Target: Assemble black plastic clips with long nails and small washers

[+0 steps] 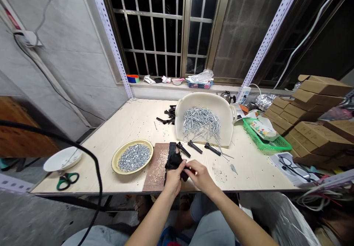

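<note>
Close to the table's front edge, my left hand [174, 180] is closed around a black plastic part [174, 161]. The fingers of my right hand [201, 176] pinch together at that part's right side; whatever small piece sits between them is hidden. Beneath lies a brown board [155, 165] strewn with pale crumbs, with black blocks [172, 148] in a row along it. Just beyond my hands lie three black stick-like parts, one of them a black handle-shaped piece [212, 149]. A yellow bowl [114, 163] of small shiny metal pieces stands left of the board.
Behind the parts, a cream scoop-shaped tray [226, 128] holds long metal pins. More black parts [170, 115] are piled at its left. Green-handled scissors [68, 180] and a white dish [52, 163] lie at left. At right are a green basket [276, 145] and cardboard boxes [315, 139]. A black cable [96, 172] hangs at left.
</note>
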Motion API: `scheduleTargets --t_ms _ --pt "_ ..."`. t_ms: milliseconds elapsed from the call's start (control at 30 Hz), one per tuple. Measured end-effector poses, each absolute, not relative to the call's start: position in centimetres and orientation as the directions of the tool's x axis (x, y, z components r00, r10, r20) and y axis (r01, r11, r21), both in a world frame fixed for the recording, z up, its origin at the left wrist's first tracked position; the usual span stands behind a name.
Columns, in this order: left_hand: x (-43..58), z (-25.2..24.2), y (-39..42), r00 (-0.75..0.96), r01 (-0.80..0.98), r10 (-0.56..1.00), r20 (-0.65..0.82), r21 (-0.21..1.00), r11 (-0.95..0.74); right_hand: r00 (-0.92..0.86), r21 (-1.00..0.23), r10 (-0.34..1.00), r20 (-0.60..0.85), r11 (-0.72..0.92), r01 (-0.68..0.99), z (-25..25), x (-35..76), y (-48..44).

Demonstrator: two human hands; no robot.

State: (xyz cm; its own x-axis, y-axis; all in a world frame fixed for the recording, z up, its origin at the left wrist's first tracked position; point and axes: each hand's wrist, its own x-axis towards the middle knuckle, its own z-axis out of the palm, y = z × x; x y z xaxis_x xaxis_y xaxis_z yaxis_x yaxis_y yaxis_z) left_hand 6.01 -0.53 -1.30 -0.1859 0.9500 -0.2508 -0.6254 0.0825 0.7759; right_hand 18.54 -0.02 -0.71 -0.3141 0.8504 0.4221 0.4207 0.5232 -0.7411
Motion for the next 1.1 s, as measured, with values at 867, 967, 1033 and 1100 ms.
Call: scheduleTargets --t_ms 867,967,1033,1100 --pt "6.9 -0.7 -0.4 -0.113 -0.604 0.96 -0.257 0.785 0.139 0.145 -0.385 0.977 0.155 -0.075 0.92 -1.2 30.8 5.1" --pt "7.0 -1.0 -0.6 -0.098 -0.486 0.971 -0.218 0.862 0.145 0.148 -0.369 0.987 0.064 -0.114 0.922 -1.2 34.6 6.6" --pt "7.1 -1.3 -0.8 -0.122 -0.344 0.976 -0.178 0.93 0.127 0.124 -0.399 0.991 0.043 -0.097 0.912 -0.9 35.2 6.6" --pt "7.4 -1.6 -1.0 -0.16 -0.211 0.977 -0.14 0.972 0.104 0.102 -0.444 0.993 0.058 -0.066 0.894 -0.2 34.2 5.8"
